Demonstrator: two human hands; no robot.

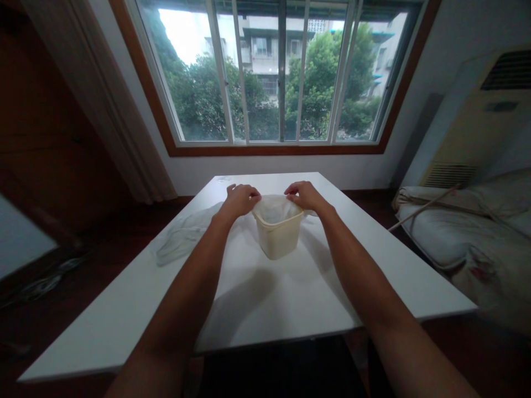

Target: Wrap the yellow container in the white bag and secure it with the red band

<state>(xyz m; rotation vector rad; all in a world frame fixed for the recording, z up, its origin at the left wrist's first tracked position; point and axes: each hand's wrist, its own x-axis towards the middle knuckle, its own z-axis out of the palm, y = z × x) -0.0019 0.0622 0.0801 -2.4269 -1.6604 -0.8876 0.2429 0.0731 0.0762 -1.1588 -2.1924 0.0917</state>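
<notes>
Left hand (240, 200) and right hand (306, 195), fingers curled shut, each pinch the edge of a thin white bag (274, 209) at opposite sides of the rim of a small cream bin (279, 240), upright mid-surface (290, 298), with a crumpled second bag (182, 237) lying apart to its left.

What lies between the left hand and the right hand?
In the head view, the open top of the cream bin, lined with a thin plastic bag, lies between left hand and right hand.
</notes>
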